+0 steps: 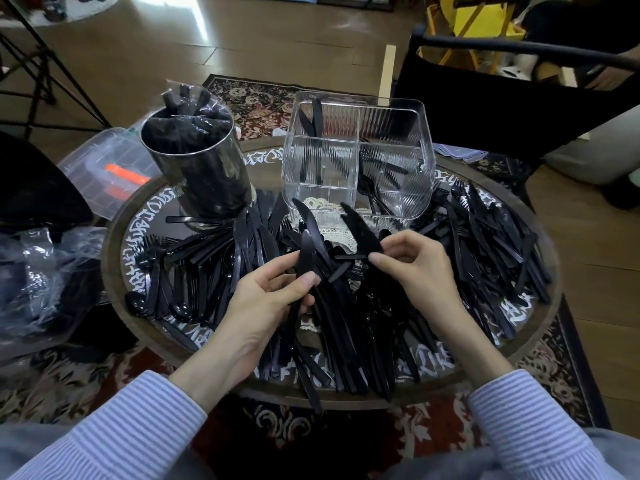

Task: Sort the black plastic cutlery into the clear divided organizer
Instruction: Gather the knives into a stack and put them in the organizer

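A big heap of black plastic cutlery (485,244) covers the round table (114,258). My left hand (263,303) grips a small bundle of black knives (306,237), blades pointing up and away. My right hand (412,265) pinches another black knife (358,225) by its handle, just right of that bundle. The clear divided organizer (360,157) stands behind both hands. A few knives lean in its far left compartment, and some forks lie in its right compartments.
A shiny metal cylinder (204,174) stuffed with bagged black cutlery stands at the table's back left. A clear storage box (110,168) with an orange item sits left of it, crumpled plastic bags (41,271) lie at far left, and a black chair (519,98) stands at the back right.
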